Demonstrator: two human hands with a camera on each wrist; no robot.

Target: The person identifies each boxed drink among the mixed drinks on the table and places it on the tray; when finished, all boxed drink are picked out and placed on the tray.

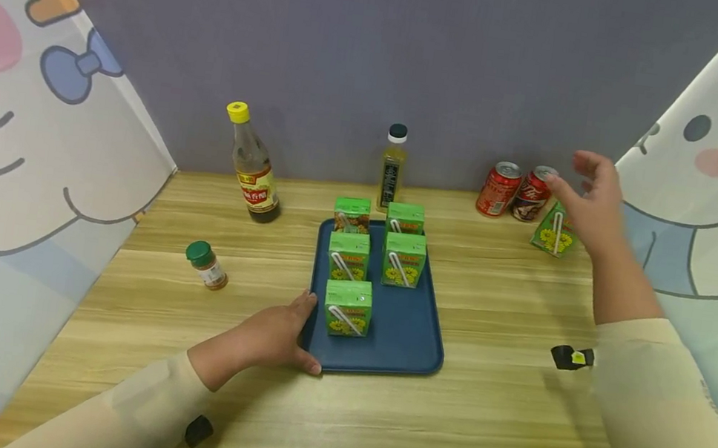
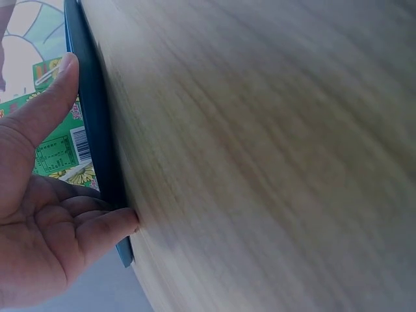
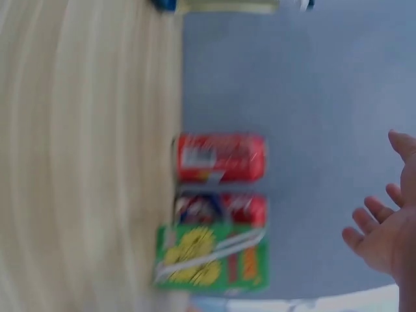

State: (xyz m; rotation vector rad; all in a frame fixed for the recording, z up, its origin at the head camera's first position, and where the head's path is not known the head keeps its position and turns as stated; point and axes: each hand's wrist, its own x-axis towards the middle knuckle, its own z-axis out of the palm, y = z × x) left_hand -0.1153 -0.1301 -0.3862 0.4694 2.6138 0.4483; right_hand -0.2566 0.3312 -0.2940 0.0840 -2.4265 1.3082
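A dark blue tray lies on the table, carrying several green drink cartons with white straws: three in its left column, including the front carton, and two in its right. My left hand holds the tray's near left corner, thumb along the front edge and fingers at the left side; the left wrist view shows this hand against the rim. At the back right stands another green carton. Just above it, my right hand hovers with fingers spread and nothing in them; part of the carton is hidden behind it.
Two red drink cans stand beside the right carton, against the grey back wall. Behind the tray is a dark-capped bottle. On the left are a yellow-capped sauce bottle and a small green-lidded jar.
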